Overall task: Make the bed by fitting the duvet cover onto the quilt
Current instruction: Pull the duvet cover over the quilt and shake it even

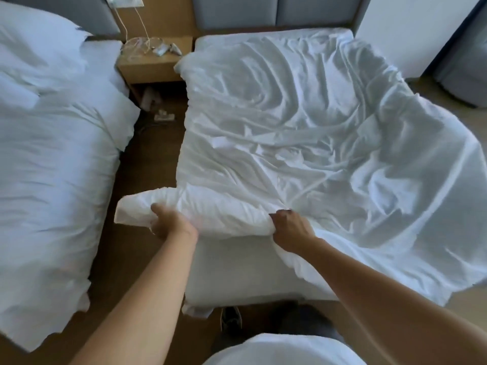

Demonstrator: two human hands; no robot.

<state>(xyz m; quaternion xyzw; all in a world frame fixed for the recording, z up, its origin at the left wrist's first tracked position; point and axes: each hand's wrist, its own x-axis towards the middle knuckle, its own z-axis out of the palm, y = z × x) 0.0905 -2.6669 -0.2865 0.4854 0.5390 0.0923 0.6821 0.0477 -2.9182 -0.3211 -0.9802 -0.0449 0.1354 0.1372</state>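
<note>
A white duvet cover with the quilt inside lies wrinkled across the bed, spilling off its right side. Its near left corner is bunched into a thick roll that sticks out past the bed's left edge. My left hand grips the underside of that roll near its tip. My right hand grips the same bunched edge further right, fingers curled into the fabric. Where the quilt ends inside the cover cannot be seen.
A second bed with white bedding fills the left. A wooden nightstand with cables stands between the beds at the back. A strip of brown floor runs between them. My shoe shows at the bed's foot.
</note>
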